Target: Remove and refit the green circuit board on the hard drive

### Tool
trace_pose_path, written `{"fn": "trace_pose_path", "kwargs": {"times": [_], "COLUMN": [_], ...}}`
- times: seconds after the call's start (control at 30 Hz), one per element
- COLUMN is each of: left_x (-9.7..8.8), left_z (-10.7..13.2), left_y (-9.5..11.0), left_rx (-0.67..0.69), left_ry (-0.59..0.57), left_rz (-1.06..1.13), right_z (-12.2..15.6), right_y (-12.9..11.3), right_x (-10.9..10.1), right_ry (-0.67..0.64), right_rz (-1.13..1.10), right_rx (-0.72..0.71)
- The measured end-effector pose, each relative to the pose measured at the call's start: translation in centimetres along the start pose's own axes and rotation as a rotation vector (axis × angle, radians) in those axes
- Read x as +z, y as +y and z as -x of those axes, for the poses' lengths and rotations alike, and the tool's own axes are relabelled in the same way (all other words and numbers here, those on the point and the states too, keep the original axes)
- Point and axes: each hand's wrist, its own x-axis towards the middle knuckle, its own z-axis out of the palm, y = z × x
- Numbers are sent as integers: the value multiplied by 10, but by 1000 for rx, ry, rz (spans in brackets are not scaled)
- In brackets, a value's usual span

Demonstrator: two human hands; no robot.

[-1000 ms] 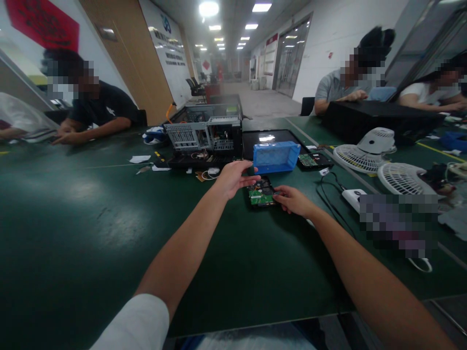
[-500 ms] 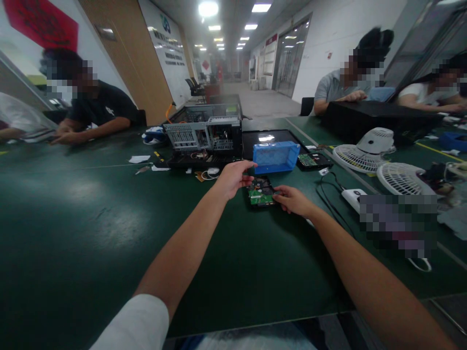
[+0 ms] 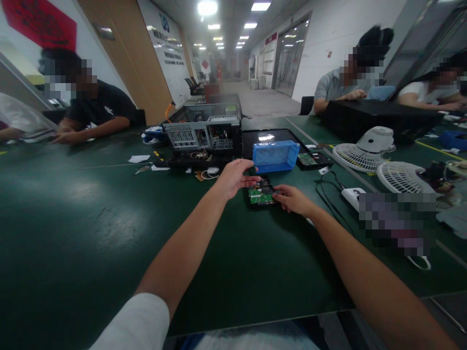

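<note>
In the head view, the black device (image 3: 267, 184) with a green circuit board (image 3: 260, 197) lies on the green surface (image 3: 255, 262), between the near edge and the far edge. The right hand (image 3: 294, 200) pinches its right side, thumb and fingers closed on the rim. The left hand (image 3: 235, 181) is at its upper left, thumb set apart from the outstretched fingers, which reach over the device; something small and dark shows by the thumb tip, and whether the hand grips it I cannot tell.

Just beyond the device, toward the far edge, is a blue plastic bin (image 3: 276, 168); I cannot tell which way its mouth faces or whether it holds anything. Behind the bin lies a flat black panel (image 3: 250, 138), and to the right of the bin a second black device (image 3: 323, 159) with green circuitry.

Left of the bin, near the far edge, is a computer case (image 3: 188, 138), open at the top: a metal frame, cables and a greenish part (image 3: 231, 110) show inside, and an orange cable (image 3: 168, 113) rises at its far left corner.

Toward the far right corner, a large black box (image 3: 379, 119) sits in front of a seated person (image 3: 330, 90); its inside is hidden. Farther right is another blue container (image 3: 454, 141), its contents too small to make out. Two white fans (image 3: 365, 156) lie nearer, past a white power strip (image 3: 352, 195).
</note>
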Motion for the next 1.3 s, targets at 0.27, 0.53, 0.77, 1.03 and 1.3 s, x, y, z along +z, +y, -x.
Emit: {"fn": "trace_pose_path", "kwargs": {"times": [0.27, 0.53, 0.77, 1.03, 1.3], "left_x": [1, 1, 2, 3, -5], "left_z": [2, 4, 2, 3, -5], "left_y": [1, 5, 3, -1, -4], "left_rx": [-16, -4, 10, 41, 70], "left_ry": [-76, -74, -32, -60, -51], "left_rz": [40, 23, 4, -25, -24], "right_z": [-1, 1, 1, 0, 2], "right_y": [2, -3, -1, 1, -5], "right_x": [0, 0, 0, 0, 4], "right_ry": [1, -10, 3, 1, 41], "right_rz": [9, 14, -2, 13, -2], "right_rx": [-6, -4, -5, -21, -9]}}
